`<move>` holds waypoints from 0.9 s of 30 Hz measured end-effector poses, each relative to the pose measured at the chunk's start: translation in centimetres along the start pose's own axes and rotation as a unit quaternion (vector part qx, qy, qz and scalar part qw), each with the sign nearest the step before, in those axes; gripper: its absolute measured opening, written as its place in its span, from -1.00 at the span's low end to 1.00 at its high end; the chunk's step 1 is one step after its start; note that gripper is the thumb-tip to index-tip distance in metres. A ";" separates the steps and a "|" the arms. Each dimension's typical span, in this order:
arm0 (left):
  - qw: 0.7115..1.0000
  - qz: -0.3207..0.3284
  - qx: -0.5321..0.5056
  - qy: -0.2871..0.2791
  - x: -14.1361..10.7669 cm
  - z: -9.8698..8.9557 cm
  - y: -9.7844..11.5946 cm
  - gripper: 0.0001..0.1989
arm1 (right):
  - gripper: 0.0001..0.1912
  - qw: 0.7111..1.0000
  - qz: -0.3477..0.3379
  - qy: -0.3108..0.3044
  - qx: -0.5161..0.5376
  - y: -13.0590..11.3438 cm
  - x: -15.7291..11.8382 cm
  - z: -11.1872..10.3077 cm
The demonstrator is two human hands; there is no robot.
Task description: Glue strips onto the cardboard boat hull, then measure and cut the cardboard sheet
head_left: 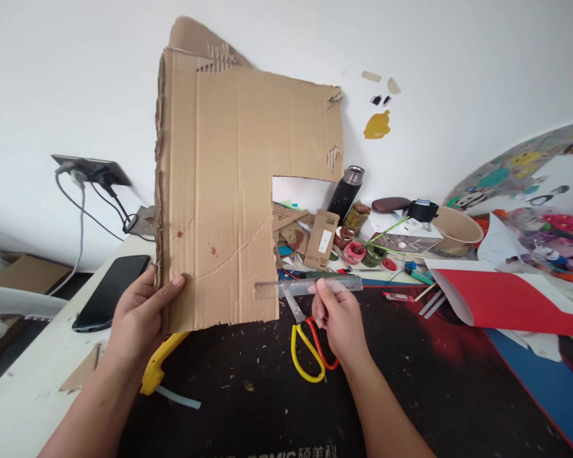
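A large piece of corrugated cardboard (229,159), with a rectangular notch at its lower right, stands upright above the desk. My left hand (146,308) grips its lower left edge, thumb on the front face. In my right hand (337,312) is a clear ruler (291,287), pinched near its middle and right part; its left end overlaps the cardboard's lower right corner. Scissors (308,353) with one yellow and one red handle lie just below the ruler. A yellow glue gun (158,369) with a glue stick rests on the black mat, partly hidden behind the cardboard and my left hand.
A phone (109,289) lies on the left of the white desk (23,407). Behind the black mat (391,381) stand a black thermos (346,194), paint jars (354,252) and a small cardboard box (321,238). Red paper (506,299) lies at the right.
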State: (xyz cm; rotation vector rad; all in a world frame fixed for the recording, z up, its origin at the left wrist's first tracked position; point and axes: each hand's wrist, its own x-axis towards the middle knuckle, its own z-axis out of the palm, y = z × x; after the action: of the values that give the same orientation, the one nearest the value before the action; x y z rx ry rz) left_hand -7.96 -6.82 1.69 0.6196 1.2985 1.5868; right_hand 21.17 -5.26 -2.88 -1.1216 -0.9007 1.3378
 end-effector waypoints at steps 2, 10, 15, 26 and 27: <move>1.000 0.000 -0.001 0.000 0.1 0.0 0.0 -0.35 | -0.46 1.000 0.001 0.000 -0.002 0.1 0.0 -0.1; 1.000 -0.004 0.007 0.002 0.0 -0.1 0.0 -0.33 | -0.47 1.000 0.002 0.000 -0.004 0.1 0.0 0.1; 1.000 -0.003 0.003 0.002 0.0 -0.1 -0.1 -0.34 | -0.46 1.000 0.003 0.002 -0.005 -0.1 0.0 0.2; 1.000 0.002 0.013 -0.007 0.2 -0.2 -0.1 -0.38 | -0.47 1.000 0.004 0.000 -0.003 -0.1 0.0 0.3; 1.000 0.003 0.017 -0.010 0.2 -0.2 -0.1 -0.39 | -0.47 1.000 0.004 0.000 -0.004 -0.1 0.0 0.2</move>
State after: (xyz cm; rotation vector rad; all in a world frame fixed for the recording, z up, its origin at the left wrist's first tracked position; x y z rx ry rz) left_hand -8.16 -6.76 1.46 0.6594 1.3113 1.5630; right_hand 20.96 -5.24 -2.69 -1.1319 -0.9036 1.3426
